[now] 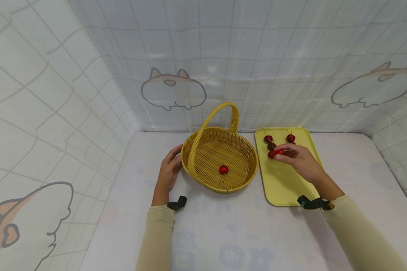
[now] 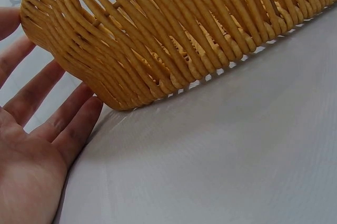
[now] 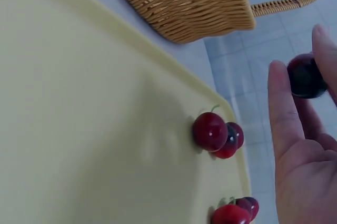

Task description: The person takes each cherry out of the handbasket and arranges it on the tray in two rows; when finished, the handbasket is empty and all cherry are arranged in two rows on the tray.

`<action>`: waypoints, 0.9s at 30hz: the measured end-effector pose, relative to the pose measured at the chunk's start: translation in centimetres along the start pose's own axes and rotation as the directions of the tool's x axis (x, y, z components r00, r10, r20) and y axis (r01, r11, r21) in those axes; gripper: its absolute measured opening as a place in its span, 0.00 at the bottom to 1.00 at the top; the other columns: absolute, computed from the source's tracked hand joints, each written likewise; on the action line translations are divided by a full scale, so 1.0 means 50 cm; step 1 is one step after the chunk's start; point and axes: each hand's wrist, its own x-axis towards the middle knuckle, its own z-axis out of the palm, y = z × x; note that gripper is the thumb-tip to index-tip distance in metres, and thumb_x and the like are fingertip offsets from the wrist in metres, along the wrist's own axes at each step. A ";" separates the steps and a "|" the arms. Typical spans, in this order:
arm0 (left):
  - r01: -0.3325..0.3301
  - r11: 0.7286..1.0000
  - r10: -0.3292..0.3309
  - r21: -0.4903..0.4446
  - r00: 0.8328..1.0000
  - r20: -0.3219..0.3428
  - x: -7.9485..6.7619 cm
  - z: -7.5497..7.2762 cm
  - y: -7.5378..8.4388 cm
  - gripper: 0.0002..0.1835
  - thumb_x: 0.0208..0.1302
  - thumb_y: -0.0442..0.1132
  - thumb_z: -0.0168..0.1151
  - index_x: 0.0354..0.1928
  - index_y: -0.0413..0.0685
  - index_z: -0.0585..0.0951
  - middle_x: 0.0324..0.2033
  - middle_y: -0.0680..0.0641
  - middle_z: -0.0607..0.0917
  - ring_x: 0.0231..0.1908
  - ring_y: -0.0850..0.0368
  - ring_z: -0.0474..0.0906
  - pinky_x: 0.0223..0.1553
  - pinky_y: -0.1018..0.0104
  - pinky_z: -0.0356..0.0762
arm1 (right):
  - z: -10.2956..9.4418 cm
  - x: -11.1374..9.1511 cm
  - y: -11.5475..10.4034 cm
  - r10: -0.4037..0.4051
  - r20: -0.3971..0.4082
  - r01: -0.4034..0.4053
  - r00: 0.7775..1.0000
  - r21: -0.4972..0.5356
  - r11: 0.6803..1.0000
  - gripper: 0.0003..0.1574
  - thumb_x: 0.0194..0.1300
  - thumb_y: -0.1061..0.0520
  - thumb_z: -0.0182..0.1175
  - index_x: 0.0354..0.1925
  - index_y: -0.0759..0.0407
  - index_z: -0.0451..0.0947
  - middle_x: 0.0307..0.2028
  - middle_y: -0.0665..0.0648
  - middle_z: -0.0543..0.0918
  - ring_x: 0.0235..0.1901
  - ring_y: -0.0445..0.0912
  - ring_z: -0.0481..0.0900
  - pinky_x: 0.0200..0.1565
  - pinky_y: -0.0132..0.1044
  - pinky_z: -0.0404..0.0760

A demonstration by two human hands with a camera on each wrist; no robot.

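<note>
A yellow wicker basket [image 1: 207, 152] with an arched handle stands on the table, one red cherry [image 1: 224, 169] on its floor. My left hand [image 1: 169, 168] touches the basket's left side; in the left wrist view its extended fingers [image 2: 39, 95] lie against the woven wall. Over the yellow tray [image 1: 281, 186], my right hand [image 1: 302, 161] pinches a cherry [image 3: 305, 79] between thumb and fingertips, raised above the tray in the right wrist view. Several dark red cherries with stems lie in the tray's far part, one [image 3: 209, 132] near the rim.
A patterned white cloth covers the table [image 1: 220, 226]. Behind the basket and tray rises a tiled-pattern wall [image 1: 244, 67] with cartoon animals, and another wall [image 1: 64, 113] stands on the left. The basket's right side comes close to the tray's left edge.
</note>
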 end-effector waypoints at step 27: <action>0.001 1.000 -0.001 0.002 1.000 0.004 0.000 0.001 0.004 0.26 0.75 0.43 0.58 0.72 0.48 0.72 0.70 0.45 0.71 0.64 0.54 0.74 0.61 0.66 0.75 | 0.030 -0.021 0.044 0.169 -0.100 -0.182 0.981 -0.150 0.972 0.29 0.70 0.44 0.65 0.63 0.57 0.78 0.57 0.64 0.83 0.57 0.58 0.80 0.44 0.27 0.80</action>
